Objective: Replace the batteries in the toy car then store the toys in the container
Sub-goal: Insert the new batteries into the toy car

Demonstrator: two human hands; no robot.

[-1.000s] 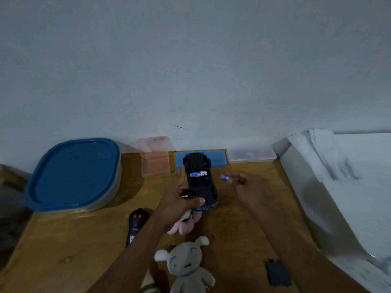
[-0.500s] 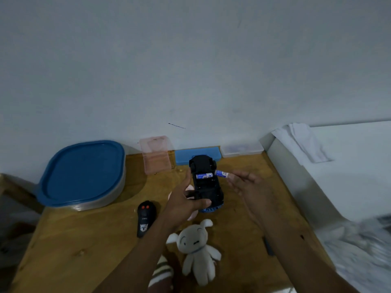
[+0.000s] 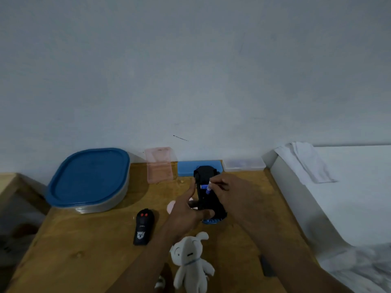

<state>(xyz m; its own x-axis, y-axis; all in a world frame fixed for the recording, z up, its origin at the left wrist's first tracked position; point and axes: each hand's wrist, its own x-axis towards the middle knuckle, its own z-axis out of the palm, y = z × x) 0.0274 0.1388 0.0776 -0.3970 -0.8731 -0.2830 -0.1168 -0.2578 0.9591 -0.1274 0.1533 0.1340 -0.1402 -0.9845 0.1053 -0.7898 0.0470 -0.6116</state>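
The black toy car (image 3: pixel 208 199) is held upside down above the wooden table (image 3: pixel 84 250), its underside facing me. My left hand (image 3: pixel 188 210) grips its left side and near end. My right hand (image 3: pixel 234 191) pinches a small blue and white battery (image 3: pixel 208 187) and holds it at the open battery bay, where another blue battery lies. The large container (image 3: pixel 88 180) with a blue lid stands shut at the back left. A white plush toy (image 3: pixel 190 263) lies near the front edge. A pink plush (image 3: pixel 171 206) is mostly hidden behind my left hand.
A black remote control (image 3: pixel 143 227) lies left of my left arm. A pink plastic box (image 3: pixel 159 164), a blue box (image 3: pixel 186 168) and a clear box (image 3: pixel 243 164) line the wall. A dark battery cover (image 3: pixel 266 266) lies by my right forearm. A white bed (image 3: pixel 338 197) borders the table's right side.
My right hand has moved left with the battery, from beside the car to over its battery bay. The view has shifted slightly.
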